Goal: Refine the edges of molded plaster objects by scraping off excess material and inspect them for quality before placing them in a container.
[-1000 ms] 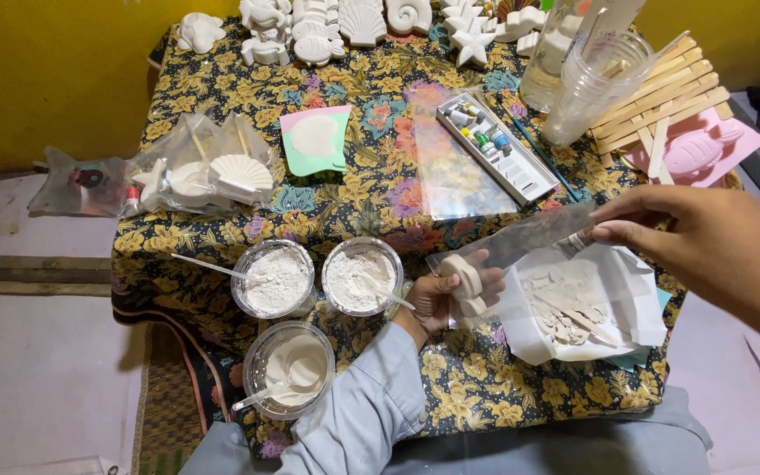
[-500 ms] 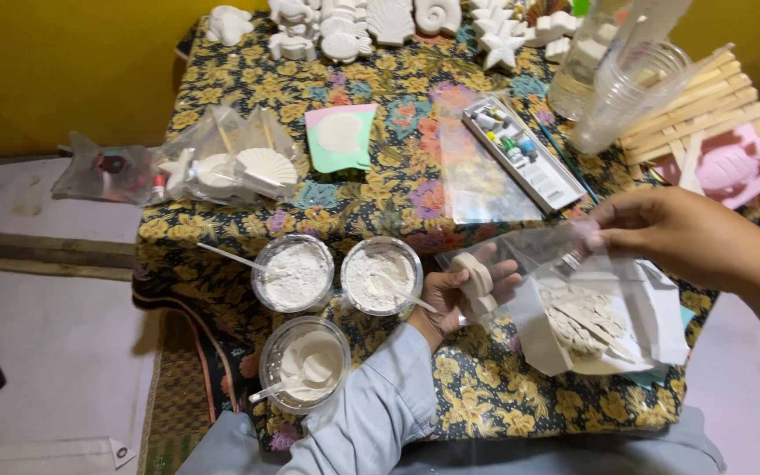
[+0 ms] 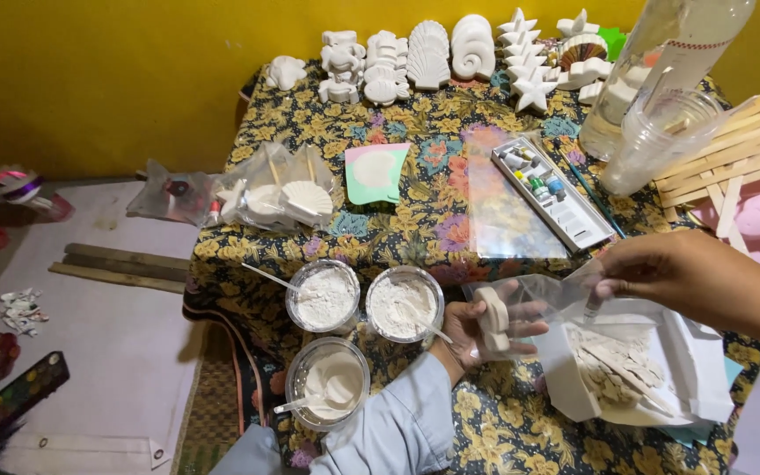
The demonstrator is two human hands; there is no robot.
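Three clear tubs of white powder or paste (image 3: 323, 296) near the table's (image 3: 415, 220) front left corner, each with a stick in it; one paint-pot strip (image 3: 549, 189) mid-table. Left hand (image 3: 485, 330) clamped on a small white plaster piece (image 3: 493, 318) inside a clear plastic bag (image 3: 543, 299), right hand (image 3: 679, 277) pinching the bag's mouth, above a white paper packet (image 3: 626, 374) of pale sticks at the front right edge. Plaster shapes (image 3: 428, 57) along the back edge too crowded to count, tall bottle (image 3: 661, 62) cut off on top.

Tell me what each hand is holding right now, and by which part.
Left hand grips a white plaster figure around its middle. Right hand pinches the top edge of a clear plastic bag.
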